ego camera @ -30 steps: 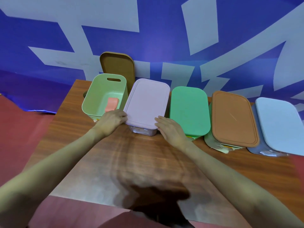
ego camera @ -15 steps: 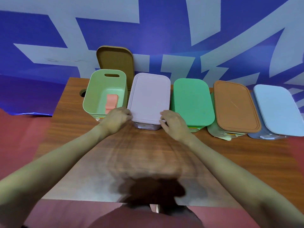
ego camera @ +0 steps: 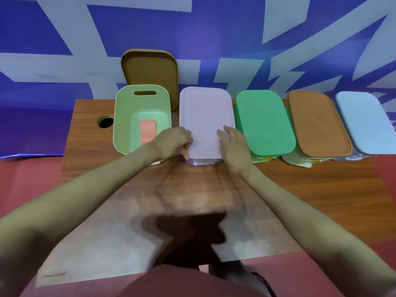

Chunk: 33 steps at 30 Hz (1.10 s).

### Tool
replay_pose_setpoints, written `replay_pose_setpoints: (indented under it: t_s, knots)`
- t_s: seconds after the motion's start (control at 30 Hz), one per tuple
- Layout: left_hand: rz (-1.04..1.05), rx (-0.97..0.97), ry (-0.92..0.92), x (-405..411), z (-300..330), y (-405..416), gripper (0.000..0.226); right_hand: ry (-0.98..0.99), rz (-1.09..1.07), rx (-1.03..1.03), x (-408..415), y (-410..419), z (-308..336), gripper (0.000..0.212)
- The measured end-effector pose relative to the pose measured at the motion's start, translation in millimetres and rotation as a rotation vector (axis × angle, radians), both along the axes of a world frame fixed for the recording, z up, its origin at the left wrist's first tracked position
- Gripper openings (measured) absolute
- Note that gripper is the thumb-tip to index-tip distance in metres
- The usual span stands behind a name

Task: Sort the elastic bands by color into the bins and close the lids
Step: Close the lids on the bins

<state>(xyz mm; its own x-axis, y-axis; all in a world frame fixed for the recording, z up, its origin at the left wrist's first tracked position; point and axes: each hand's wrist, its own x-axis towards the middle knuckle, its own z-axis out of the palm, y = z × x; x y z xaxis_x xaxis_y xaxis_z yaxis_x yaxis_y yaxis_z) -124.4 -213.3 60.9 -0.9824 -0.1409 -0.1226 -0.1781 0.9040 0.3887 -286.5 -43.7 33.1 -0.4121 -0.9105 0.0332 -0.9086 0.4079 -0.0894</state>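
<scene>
four of the five bins on the counter [ego camera: 321, 189] look closed — lilac lid [ego camera: 205, 116], green lid [ego camera: 265, 123], brown lid [ego camera: 317, 123], blue lid [ego camera: 368, 121]. both hands press the lilac lid's near end: left hand [ego camera: 171, 142] curled over its edge at 9 o'clock, right hand [ego camera: 234, 144] flat, fingers straight. left to do, i judge: the open green bin [ego camera: 122, 125], at 9 o'clock of the lilac lid, holding a pink band [ego camera: 147, 131] — its tan lid [ego camera: 150, 69] leans behind. no readable writing.

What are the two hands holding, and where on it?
Both hands are on the pale pink lid, at its near end. The left hand grips the near left corner; the right hand presses flat near the right edge.
</scene>
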Motion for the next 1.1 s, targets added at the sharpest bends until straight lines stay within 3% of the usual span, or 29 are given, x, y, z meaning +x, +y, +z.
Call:
replay_pose_setpoints:
  t_s: [0.13, 0.37, 0.47, 0.53, 0.67, 0.73, 0.87, 1.1]
  knots:
    - [0.018, 0.099, 0.000, -2, -2, -3, 0.029, -0.004, 0.015, 0.027, 4, 7, -4, 0.051]
    - [0.001, 0.091, -0.079, -16, 18, -17, 0.030, 0.080, 0.061, 0.012, -9, -5, 12, 0.046]
    - [0.054, -0.036, 0.043, -28, 23, -47, 0.057, 0.069, -0.003, 0.006, -17, -34, 30, 0.035]
    - [0.071, -0.172, -0.010, -37, 26, -64, 0.083, 0.026, -0.052, 0.052, -25, -56, 32, 0.032]
    - [0.033, -0.308, -0.145, -54, 27, -82, 0.107, -0.243, -0.084, 0.179, -42, -96, 38, 0.074]
    - [0.017, -0.291, -0.213, -59, 24, -86, 0.111, -0.295, -0.118, 0.283, -51, -110, 38, 0.083]
    - [0.012, -0.233, -0.277, -65, 16, -93, 0.106, -0.240, -0.133, 0.417, -56, -119, 34, 0.086]
    - [0.018, -0.153, -0.229, -62, 4, -94, 0.119, -0.172, -0.141, 0.382, -50, -118, 29, 0.084]
